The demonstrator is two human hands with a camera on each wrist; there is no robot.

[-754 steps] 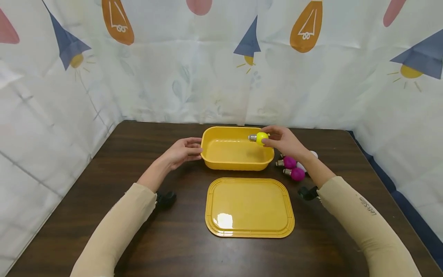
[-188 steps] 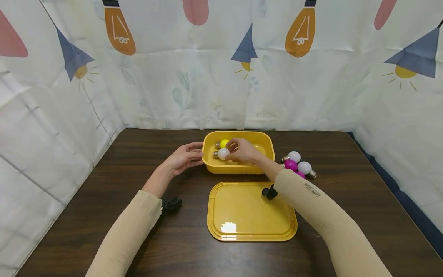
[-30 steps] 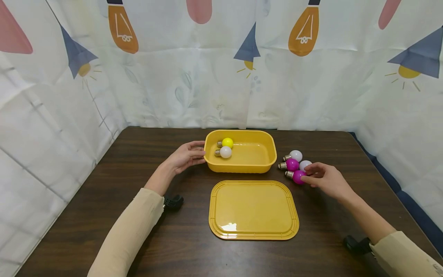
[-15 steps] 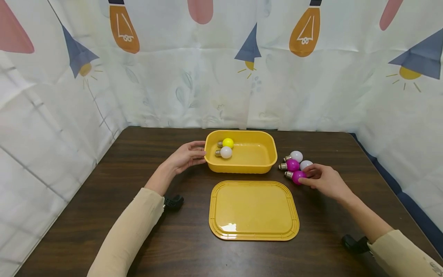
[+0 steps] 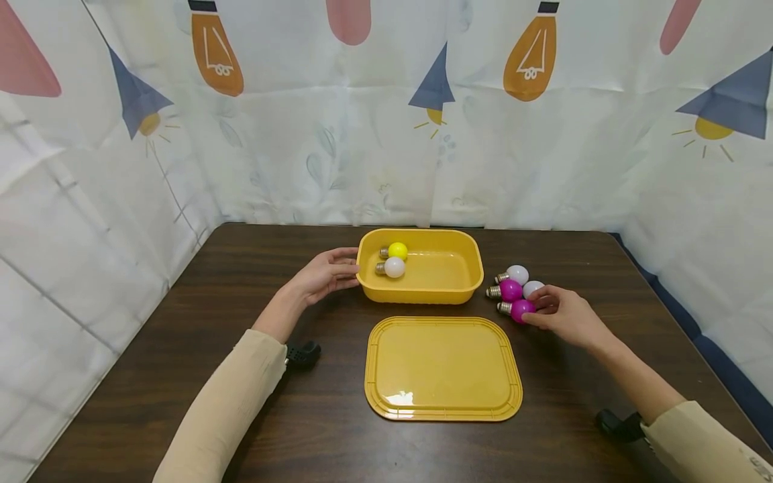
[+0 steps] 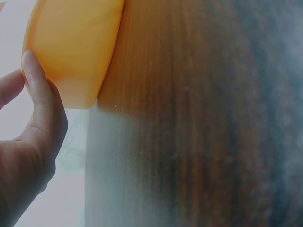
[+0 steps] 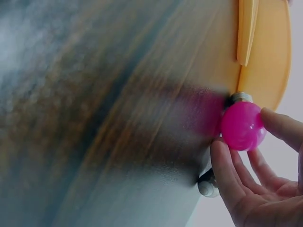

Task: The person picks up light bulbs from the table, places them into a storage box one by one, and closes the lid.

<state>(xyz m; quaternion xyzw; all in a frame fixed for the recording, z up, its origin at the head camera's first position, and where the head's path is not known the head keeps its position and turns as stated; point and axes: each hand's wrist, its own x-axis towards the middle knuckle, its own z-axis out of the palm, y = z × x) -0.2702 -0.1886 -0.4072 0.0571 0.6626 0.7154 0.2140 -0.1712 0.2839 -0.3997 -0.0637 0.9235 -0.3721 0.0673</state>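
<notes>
My right hand (image 5: 568, 315) pinches the nearest magenta light bulb (image 5: 521, 310) between thumb and fingers. In the right wrist view, fingertips sit on two sides of that bulb (image 7: 244, 126). Against it lie a second magenta bulb (image 5: 510, 290) and two white bulbs, one behind (image 5: 517, 274) and one partly covered by my fingers (image 5: 533, 289). My left hand (image 5: 323, 275) touches the left end of the yellow box (image 5: 423, 295) with extended fingers; the left wrist view shows fingertips at its rim. Inside the box, a yellow bulb (image 5: 397, 251) and a white bulb (image 5: 395, 267) lie side by side, metal bases leftward.
A flat yellow lid (image 5: 443, 369) lies in front of the box on the dark wooden table (image 5: 290, 422). White printed curtains (image 5: 374, 154) stand behind the table and on both sides.
The yellow bulb, then the white bulb, went from my right hand into the box's left end. The right hand has since moved right to the magenta bulb; over the last second little differs.
</notes>
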